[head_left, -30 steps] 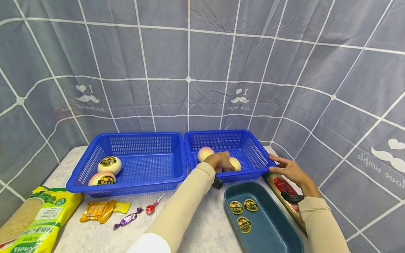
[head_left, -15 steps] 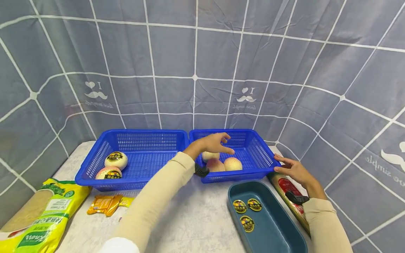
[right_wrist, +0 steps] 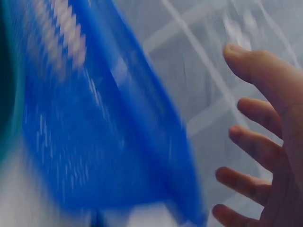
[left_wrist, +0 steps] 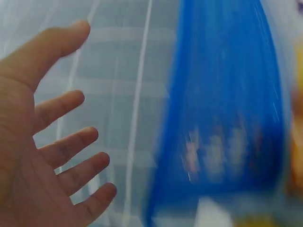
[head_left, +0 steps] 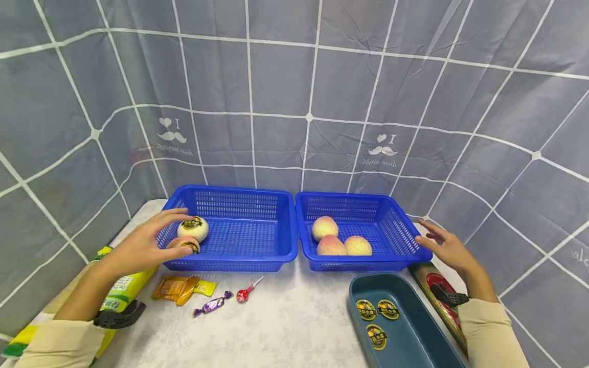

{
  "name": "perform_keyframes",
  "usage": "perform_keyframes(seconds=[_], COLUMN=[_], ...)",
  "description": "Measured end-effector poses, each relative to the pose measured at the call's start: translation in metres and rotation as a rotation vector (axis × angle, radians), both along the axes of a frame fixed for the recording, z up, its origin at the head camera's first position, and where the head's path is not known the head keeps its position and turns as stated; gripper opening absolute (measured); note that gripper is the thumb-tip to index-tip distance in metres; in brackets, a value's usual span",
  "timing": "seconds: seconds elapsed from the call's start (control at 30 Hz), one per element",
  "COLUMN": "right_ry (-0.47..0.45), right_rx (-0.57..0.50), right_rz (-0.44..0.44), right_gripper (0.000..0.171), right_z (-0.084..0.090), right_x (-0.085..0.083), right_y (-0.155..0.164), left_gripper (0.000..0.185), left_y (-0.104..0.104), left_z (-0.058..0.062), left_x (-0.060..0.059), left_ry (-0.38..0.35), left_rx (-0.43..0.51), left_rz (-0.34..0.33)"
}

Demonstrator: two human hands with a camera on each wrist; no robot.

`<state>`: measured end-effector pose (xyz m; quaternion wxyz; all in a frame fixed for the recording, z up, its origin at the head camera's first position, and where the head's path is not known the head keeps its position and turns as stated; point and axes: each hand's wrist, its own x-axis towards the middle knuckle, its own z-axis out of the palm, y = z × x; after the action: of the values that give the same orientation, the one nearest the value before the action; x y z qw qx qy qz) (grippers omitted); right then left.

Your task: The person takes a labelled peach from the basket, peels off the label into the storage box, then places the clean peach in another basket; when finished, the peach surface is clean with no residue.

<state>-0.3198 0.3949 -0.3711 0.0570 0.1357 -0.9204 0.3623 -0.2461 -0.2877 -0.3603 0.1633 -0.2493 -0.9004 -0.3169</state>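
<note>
My left hand (head_left: 142,244) is held with fingers spread beside the left end of the larger blue basket (head_left: 239,265). In the left wrist view the left hand (left_wrist: 47,142) holds nothing and is apart from the rim. That basket contains a whitish peach (head_left: 199,234) and a pinkish peach (head_left: 174,242), each with a black-and-gold label. At the right end of the smaller blue basket (head_left: 359,265), my right hand (head_left: 453,253) has its fingers loosely extended; the right wrist view shows the right hand (right_wrist: 270,137) clear of the rim. Three unlabelled peaches (head_left: 331,245) lie inside this basket.
In front of the smaller basket lies a teal tray (head_left: 409,327) with three round labels (head_left: 377,336) in it. A red-and-gold tin (head_left: 442,296) sits to its right. Wrapped candies (head_left: 175,289), a lollipop (head_left: 244,295) and a yellow Knorr bag (head_left: 124,294) are at the left.
My left hand has left the peaches in the smaller basket and swung left to the larger basket's end. My right hand has come off the smaller basket's rim. The head view has turned left.
</note>
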Motion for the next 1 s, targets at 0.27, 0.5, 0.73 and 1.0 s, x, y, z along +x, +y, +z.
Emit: perform_keyframes(seconds=[0.27, 0.5, 0.73, 1.0], right_ry=[0.134, 0.074, -0.069, -0.189], right_rx=[0.043, 0.111, 0.181, 0.313], right_rz=[0.325, 0.631, 0.729, 0.691], right_gripper=[0.060, 0.059, 0.066, 0.083], right_z=[0.051, 0.060, 0.038, 0.018], right_x=[-0.047, -0.080, -0.098, -0.096], right_y=[-0.137, -0.287, -0.394, -0.470], left_gripper=[0.067, 0.055, 0.053, 0.051], left_y=[-0.057, -0.066, -0.072, -0.077], left_z=[-0.039, -0.057, -0.065, -0.068], left_x=[0.001, 0.004, 0.005, 0.007], left_ry=[-0.076, -0.037, -0.051, -0.065], left_rx=[0.052, 0.101, 0.113, 0.103], left_rz=[0.099, 0.146, 0.188, 0.223])
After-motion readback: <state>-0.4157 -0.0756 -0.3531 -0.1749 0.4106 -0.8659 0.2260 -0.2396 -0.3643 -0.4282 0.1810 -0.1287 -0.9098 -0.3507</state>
